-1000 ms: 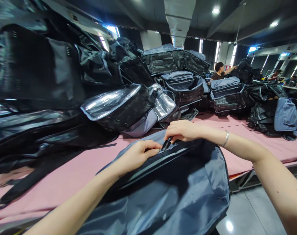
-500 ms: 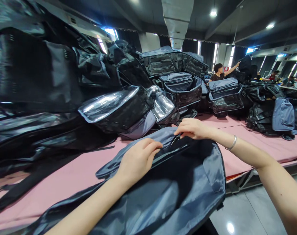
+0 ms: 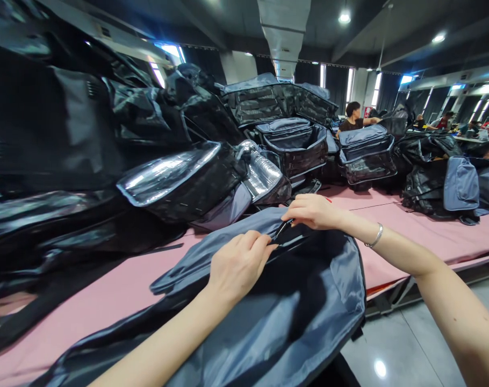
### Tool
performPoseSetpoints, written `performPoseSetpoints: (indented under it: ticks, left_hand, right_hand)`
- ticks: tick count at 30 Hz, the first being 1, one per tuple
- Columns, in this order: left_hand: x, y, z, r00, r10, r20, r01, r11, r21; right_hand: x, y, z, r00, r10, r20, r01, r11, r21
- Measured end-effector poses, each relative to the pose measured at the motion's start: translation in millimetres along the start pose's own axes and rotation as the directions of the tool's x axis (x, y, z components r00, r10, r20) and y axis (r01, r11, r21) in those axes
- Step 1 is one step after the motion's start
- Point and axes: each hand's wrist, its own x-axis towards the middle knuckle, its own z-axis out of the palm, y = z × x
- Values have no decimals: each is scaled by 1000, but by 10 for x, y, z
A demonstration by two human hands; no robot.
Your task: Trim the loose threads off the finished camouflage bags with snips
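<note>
An unzipped backpack [image 3: 244,333] with blue-grey lining lies wide open in front of me at the pink table's edge. My left hand [image 3: 238,263] is closed, thumb and fingers pinching the lining near the bag's inner flap [image 3: 220,239]. Just beyond it, my right hand [image 3: 313,210] is closed around small dark thread snips [image 3: 283,230], whose narrow tips point down toward the left fingertips. Whether the left fingers also hold a thread is too small to tell.
Black bags [image 3: 79,134] are heaped high at the left, some with silvery linings [image 3: 167,174]. More open backpacks [image 3: 295,142] stand along the back of the pink table [image 3: 389,236]. A co-worker [image 3: 353,118] is behind them. Tiled floor [image 3: 409,344] shows at the lower right.
My left hand has moved right and slightly closer to the snips' tips. The right hand stays nearly in place. Farther back, the co-worker's raised arm has come down.
</note>
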Motion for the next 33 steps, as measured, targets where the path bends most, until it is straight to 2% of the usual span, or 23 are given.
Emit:
performPoseSetpoints:
  ticks: [4, 8, 12, 15, 19, 22, 26, 30, 33]
  left_hand:
    - [24, 52, 14, 999, -22, -36, 23, 999, 26]
    - [42, 53, 27, 1000, -17, -7, 17, 1000, -20]
    - [51, 20, 46, 1000, -16, -17, 14, 988, -152]
    - [56, -31, 37, 996, -90, -29, 75, 938, -338]
    - [78, -129, 3, 986, -162, 38, 154, 799, -582]
    - [117, -197, 27, 971, -193, 144, 240, 740, -628]
    - [174, -248, 130, 953, -143, 267, 285, 723, -629]
    - [188, -245, 171, 966, -148, 213, 250, 751, -611]
    - [183, -228, 136, 975, -86, 204, 197, 763, -615]
  right_hand:
    - [-1, 13, 7, 1000, -1, -3, 1, 1000, -14]
    - [23, 5, 19, 1000, -11, -10, 11, 1000, -26]
    - [45, -44, 7, 1000, -17, 4, 17, 1000, -19]
    - [41, -61, -16, 1000, 2, -4, -1, 999, 40]
    - [18, -64, -66, 989, 134, -59, -120, 972, 200]
    - [-17, -153, -115, 956, 277, -98, -239, 927, 289]
    - [-122, -405, -137, 887, 425, -183, -356, 879, 317]
    - [-222, -531, -70, 847, 488, -212, -396, 844, 361]
    - [-236, -502, 9, 844, 484, -231, -383, 845, 373]
